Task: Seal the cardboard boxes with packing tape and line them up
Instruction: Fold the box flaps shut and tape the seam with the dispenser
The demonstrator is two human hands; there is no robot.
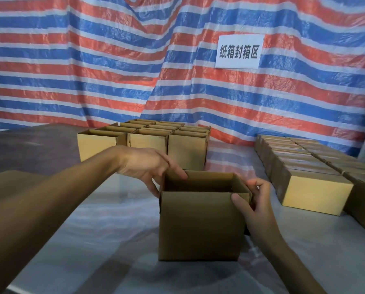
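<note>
Left hand point(147, 164), right hand point(256, 201) on open box point(200, 225); wall sign point(238, 52) "纸箱封箱区"

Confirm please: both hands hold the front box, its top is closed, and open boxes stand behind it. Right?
No. The head view shows the front box with its top open, not closed. The left hand and right hand do hold it, and open boxes stand behind it.

The near box point(200, 225) is gripped on both sides by the left hand point(147, 166) and right hand point(253, 200). Passage behind is blocked by open boxes point(147, 143), rightward by closed boxes point(311, 187). A gap is noted between those groups.
</note>
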